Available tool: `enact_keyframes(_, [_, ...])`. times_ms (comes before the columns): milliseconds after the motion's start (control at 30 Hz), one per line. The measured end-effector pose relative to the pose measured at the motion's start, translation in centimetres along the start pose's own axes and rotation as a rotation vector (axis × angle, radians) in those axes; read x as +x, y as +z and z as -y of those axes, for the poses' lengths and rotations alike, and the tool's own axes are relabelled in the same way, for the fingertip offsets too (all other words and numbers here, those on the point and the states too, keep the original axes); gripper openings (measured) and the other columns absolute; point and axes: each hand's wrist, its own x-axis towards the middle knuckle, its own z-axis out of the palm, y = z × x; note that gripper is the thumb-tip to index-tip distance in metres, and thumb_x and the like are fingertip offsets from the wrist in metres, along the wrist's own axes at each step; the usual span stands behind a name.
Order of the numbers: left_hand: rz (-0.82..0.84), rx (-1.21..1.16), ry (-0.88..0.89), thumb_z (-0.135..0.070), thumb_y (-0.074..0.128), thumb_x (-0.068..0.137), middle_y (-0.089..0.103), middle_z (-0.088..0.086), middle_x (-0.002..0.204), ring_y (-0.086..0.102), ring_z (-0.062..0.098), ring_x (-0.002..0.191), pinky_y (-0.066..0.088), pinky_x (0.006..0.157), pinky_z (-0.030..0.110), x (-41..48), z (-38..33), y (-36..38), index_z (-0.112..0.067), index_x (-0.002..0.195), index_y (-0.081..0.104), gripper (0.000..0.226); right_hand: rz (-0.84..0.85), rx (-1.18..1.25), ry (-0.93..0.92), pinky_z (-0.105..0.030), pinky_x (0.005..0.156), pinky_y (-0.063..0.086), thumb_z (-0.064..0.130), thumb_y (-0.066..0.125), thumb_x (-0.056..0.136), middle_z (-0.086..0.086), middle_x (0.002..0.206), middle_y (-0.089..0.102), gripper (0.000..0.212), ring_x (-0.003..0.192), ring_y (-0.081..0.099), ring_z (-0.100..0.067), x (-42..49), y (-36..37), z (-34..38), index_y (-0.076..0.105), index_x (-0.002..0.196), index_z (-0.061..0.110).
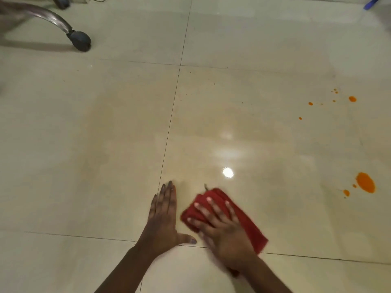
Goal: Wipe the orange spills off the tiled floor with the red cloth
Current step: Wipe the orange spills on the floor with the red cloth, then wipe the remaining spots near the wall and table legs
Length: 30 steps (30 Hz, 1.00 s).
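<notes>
A folded red cloth [243, 218] lies flat on the glossy cream tiled floor [105, 144], low in the view. My right hand [220, 227] presses down on it with fingers spread over its left part. My left hand [164, 218] rests flat on the bare tile just left of the cloth, fingers together, thumb out, holding nothing. A large orange spill [365, 182] with two small drops beside it lies to the right of the cloth. Several smaller orange drops [352, 99] are scattered farther away at the upper right.
An office chair's chrome leg and dark castor [80, 41] stand at the upper left. A second castor [61, 2] shows at the top edge. A blue object [372, 2] pokes in at the top right corner. A lamp glare [228, 172] shines above the cloth.
</notes>
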Motion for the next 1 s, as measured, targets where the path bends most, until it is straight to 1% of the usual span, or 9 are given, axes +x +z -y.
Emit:
enact_keyframes(167, [-0.004,0.081,0.068,-0.093,0.041,0.046,-0.023,0.001,0.153,-0.027,0.012,0.138,-0.018,0.111,0.03,0.6,-0.7,0.4,-0.014,0.144,-0.02,0.139,-0.052,0.039,0.392,-0.048,0.113,-0.003,0.044,0.018,0.094,0.011,0.157,0.008,0.048,0.144,-0.001,-0.019,6.9,-3.1,-6.6,0.022,0.141,0.049])
enact_keyframes(300, [0.004,0.091,0.065,-0.085,0.038,0.054,-0.012,0.006,0.155,-0.018,0.015,0.14,-0.006,0.115,0.037,0.2,-1.5,0.5,-0.012,0.148,-0.003,0.126,0.038,0.116,0.13,-0.044,0.11,-0.018,0.049,0.009,0.094,0.019,0.15,-0.012,0.048,0.14,-0.02,-0.014,6.2,-1.8,-2.3,0.008,0.142,0.051])
enact_keyframes(367, [-0.067,0.04,0.027,-0.066,0.054,0.069,0.013,0.009,0.155,0.003,0.02,0.141,0.01,0.113,0.039,-0.6,-2.8,0.8,-0.014,0.147,0.016,0.101,-0.037,0.415,0.165,-0.037,0.113,-0.014,0.047,0.016,0.096,0.022,0.151,-0.001,0.044,0.142,-0.011,-0.007,3.6,-1.9,-1.8,0.016,0.139,0.051])
enact_keyframes(467, [-0.15,-0.077,-0.114,-0.029,0.066,0.081,0.033,0.003,0.145,0.025,0.022,0.133,0.023,0.104,0.035,-1.1,-5.3,0.7,-0.013,0.138,0.038,0.065,-0.35,0.783,0.59,-0.034,0.113,0.02,0.015,0.046,0.095,0.004,0.146,0.037,0.043,0.137,0.026,-0.019,3.4,-3.6,-3.7,0.044,0.135,0.032])
enact_keyframes(567, [-0.273,-0.15,-0.177,-0.014,0.06,0.083,0.048,0.004,0.124,0.04,0.025,0.113,0.034,0.091,0.036,-0.7,-8.2,0.2,-0.01,0.12,0.053,0.038,-0.148,0.446,0.946,-0.037,0.094,0.04,0.017,0.052,0.091,-0.009,0.127,0.048,0.032,0.116,0.044,-0.029,2.3,-4.8,-5.0,0.052,0.123,0.013])
enact_keyframes(633, [-0.223,-0.262,-0.215,-0.011,0.06,0.082,0.053,0.006,0.111,0.047,0.026,0.101,0.042,0.085,0.039,0.2,-9.7,0.3,-0.01,0.107,0.058,0.025,-0.06,0.665,1.012,-0.033,0.086,0.043,0.018,0.059,0.087,-0.008,0.111,0.057,0.024,0.103,0.055,-0.027,1.7,-5.5,-4.9,0.056,0.109,0.009])
enact_keyframes(767, [-0.038,-0.721,-0.447,-0.041,0.059,0.085,0.063,0.009,0.087,0.06,0.024,0.082,0.05,0.078,0.044,1.0,-12.5,-0.2,-0.016,0.075,0.062,0.027,-0.063,1.232,0.941,-0.022,0.058,0.042,0.004,0.07,0.076,-0.003,0.068,0.059,0.012,0.062,0.054,-0.015,0.9,-8.5,-4.0,0.061,0.073,0.01])
enact_keyframes(833, [0.01,-1.162,-0.552,-0.048,0.054,0.089,0.067,0.006,0.092,0.063,0.02,0.087,0.052,0.073,0.041,0.2,-14.1,-1.5,-0.018,0.086,0.065,0.032,-0.02,1.362,0.809,-0.019,0.057,0.044,0.002,0.069,0.077,-0.002,0.067,0.061,0.011,0.061,0.055,-0.013,0.1,-10.3,-2.6,0.064,0.076,0.011])
enact_keyframes(1000, [-0.115,-1.45,-0.622,-0.022,0.054,0.093,0.067,0.016,0.106,0.063,0.031,0.101,0.051,0.085,0.043,-1.8,-14.7,-3.0,-0.009,0.108,0.063,0.022,-0.048,1.108,0.641,-0.019,0.069,0.05,0.003,0.067,0.078,0.0,0.083,0.066,0.018,0.079,0.063,-0.015,-1.6,-11.4,0.9,0.066,0.095,0.008])
